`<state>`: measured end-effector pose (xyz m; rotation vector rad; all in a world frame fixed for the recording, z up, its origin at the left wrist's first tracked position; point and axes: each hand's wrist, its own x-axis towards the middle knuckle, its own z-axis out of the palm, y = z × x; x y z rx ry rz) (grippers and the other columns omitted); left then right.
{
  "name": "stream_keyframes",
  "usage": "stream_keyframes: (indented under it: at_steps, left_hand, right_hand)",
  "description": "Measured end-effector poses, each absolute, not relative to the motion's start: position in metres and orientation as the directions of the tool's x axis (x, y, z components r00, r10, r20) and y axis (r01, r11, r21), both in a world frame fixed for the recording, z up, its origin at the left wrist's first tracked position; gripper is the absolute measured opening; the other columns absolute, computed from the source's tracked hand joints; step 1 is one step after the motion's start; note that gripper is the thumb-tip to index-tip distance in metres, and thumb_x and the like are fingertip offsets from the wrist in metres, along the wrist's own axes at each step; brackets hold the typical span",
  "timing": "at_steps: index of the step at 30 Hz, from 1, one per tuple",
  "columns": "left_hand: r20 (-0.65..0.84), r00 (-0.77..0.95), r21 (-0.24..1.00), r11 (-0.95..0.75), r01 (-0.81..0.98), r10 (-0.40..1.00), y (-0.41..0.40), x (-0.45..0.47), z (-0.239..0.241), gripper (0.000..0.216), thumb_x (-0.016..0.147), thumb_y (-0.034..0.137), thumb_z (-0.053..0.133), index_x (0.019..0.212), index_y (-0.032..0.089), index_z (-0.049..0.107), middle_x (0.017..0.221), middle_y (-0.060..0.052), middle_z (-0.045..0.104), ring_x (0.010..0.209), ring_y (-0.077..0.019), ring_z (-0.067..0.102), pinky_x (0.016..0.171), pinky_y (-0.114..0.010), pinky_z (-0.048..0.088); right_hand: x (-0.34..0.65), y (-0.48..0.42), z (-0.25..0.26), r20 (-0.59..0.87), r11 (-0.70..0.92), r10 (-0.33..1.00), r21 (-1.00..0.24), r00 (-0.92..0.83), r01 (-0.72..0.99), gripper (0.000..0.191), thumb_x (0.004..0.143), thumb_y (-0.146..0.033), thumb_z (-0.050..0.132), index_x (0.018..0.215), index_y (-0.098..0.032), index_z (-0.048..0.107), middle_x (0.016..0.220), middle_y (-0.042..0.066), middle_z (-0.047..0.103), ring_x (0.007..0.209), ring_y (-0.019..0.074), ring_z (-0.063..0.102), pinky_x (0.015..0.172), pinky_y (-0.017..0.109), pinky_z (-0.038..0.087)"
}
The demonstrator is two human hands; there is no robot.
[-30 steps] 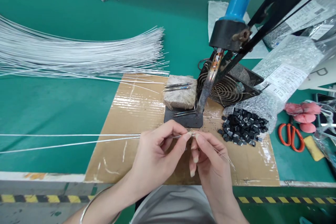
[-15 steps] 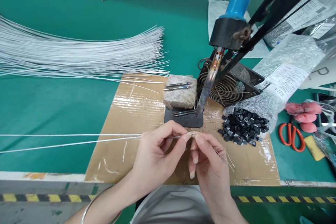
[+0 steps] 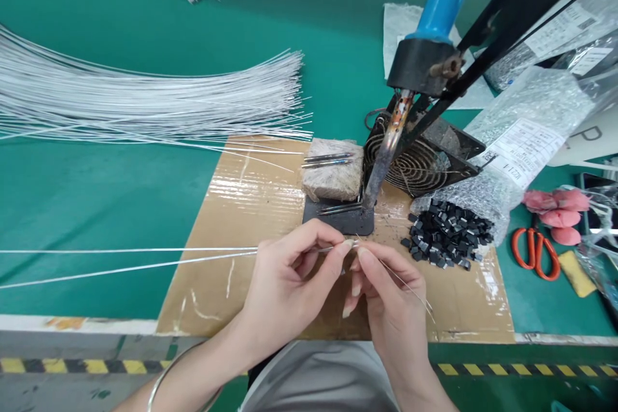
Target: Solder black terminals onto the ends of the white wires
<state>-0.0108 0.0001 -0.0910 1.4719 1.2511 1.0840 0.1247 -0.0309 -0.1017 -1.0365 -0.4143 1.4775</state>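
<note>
Two white wires (image 3: 212, 259) run in from the left edge and pass into my left hand (image 3: 294, 277), whose thumb and index finger are pinched on them. My right hand (image 3: 391, 290) pinches at the wire ends, its fingertips nearly touching those of the left. Thin bare strands (image 3: 408, 285) stick out past the right thumb toward the lower right. The exact point where the fingertips meet the wire is too small to make out. Just beyond the hands, a soldering iron (image 3: 386, 161) in a black holder points down at a dark plate (image 3: 338, 219).
Cardboard (image 3: 232, 206) lies under the hands. A worn block (image 3: 333, 174) carries metal rods. Beside it are a black fan (image 3: 420, 161) and a pile of small black connectors (image 3: 449, 235). A bundle of white wires (image 3: 159, 103) lies left; orange-handled scissors (image 3: 535, 254) lie right.
My right hand has shifted slightly right, its lower fingers curling differently. The thin strands lie at a slightly different angle, and one now points up near the fingertips. My left hand stays nearly still.
</note>
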Motion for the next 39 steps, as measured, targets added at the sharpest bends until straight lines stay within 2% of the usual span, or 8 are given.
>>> stream_keyframes:
  at_steps: [5,15,21,28,31,34,39]
  left_hand:
    - [0.088,0.118,0.961,-0.115,0.251,0.989,0.0,-0.011,-0.093,0.017,0.096,0.022,0.065,0.08,0.018,0.071,0.063,-0.001,0.071,0.05,-0.012,0.06,0.045,-0.021,0.041]
    - [0.13,0.128,0.95,-0.16,0.269,0.983,0.001,-0.012,-0.092,0.019,0.095,0.019,0.065,0.077,0.019,0.07,0.061,0.0,0.07,0.047,-0.0105,0.057,0.042,-0.02,0.038]
    - [0.125,0.139,0.955,-0.157,0.251,0.982,0.002,-0.016,-0.092,0.02,0.095,0.019,0.064,0.076,0.02,0.071,0.063,-0.001,0.071,0.051,-0.0117,0.061,0.045,-0.02,0.039]
    - [0.122,0.174,0.951,-0.165,0.26,0.977,0.003,-0.016,-0.09,0.018,0.096,0.019,0.064,0.08,0.02,0.072,0.062,0.002,0.068,0.05,-0.0107,0.057,0.045,-0.022,0.036]
    - [0.119,0.191,0.95,-0.168,0.262,0.974,0.003,-0.016,-0.088,0.018,0.096,0.017,0.064,0.079,0.02,0.072,0.058,0.004,0.064,0.046,-0.0087,0.047,0.043,-0.022,0.032]
    - [0.126,0.211,0.946,-0.182,0.269,0.969,0.002,-0.018,-0.089,0.018,0.096,0.016,0.065,0.08,0.021,0.072,0.058,0.005,0.062,0.046,-0.0082,0.04,0.042,-0.022,0.028]
    - [0.1,0.212,0.947,-0.158,0.278,0.972,0.0,-0.02,-0.095,0.018,0.097,0.017,0.066,0.081,0.021,0.072,0.061,0.005,0.063,0.049,-0.0088,0.039,0.044,-0.023,0.027]
  right_hand:
    - [0.125,-0.029,-0.101,-0.351,-0.215,0.928,-0.778,0.124,-0.59,0.015,0.079,-0.036,0.096,0.085,-0.025,0.09,0.056,-0.004,0.071,0.04,0.0065,0.063,0.04,0.014,0.06]
    - [0.125,-0.028,-0.1,-0.367,-0.235,0.924,-0.763,0.106,-0.602,0.016,0.078,-0.037,0.096,0.083,-0.024,0.089,0.054,-0.004,0.07,0.039,0.006,0.062,0.041,0.013,0.059]
    - [0.124,-0.028,-0.099,-0.373,-0.241,0.923,-0.744,0.089,-0.623,0.015,0.078,-0.035,0.096,0.082,-0.023,0.088,0.059,-0.004,0.071,0.039,0.006,0.061,0.038,0.014,0.058]
    - [0.13,-0.025,-0.098,-0.404,-0.289,0.913,-0.726,0.048,-0.624,0.016,0.075,-0.033,0.096,0.078,-0.021,0.087,0.059,-0.004,0.069,0.037,0.005,0.057,0.035,0.013,0.055]
    - [0.135,-0.023,-0.097,-0.439,-0.341,0.899,-0.703,0.004,-0.624,0.016,0.074,-0.032,0.096,0.074,-0.02,0.086,0.058,-0.003,0.069,0.037,0.0046,0.055,0.034,0.012,0.054]
    - [0.138,-0.023,-0.095,-0.451,-0.374,0.892,-0.688,-0.036,-0.622,0.015,0.076,-0.031,0.094,0.073,-0.02,0.085,0.059,-0.003,0.07,0.036,0.005,0.056,0.034,0.012,0.053]
    - [0.141,-0.026,-0.098,-0.48,-0.4,0.876,-0.667,-0.049,-0.628,0.012,0.08,-0.029,0.091,0.076,-0.019,0.086,0.061,-0.004,0.07,0.038,0.0044,0.057,0.036,0.011,0.054]
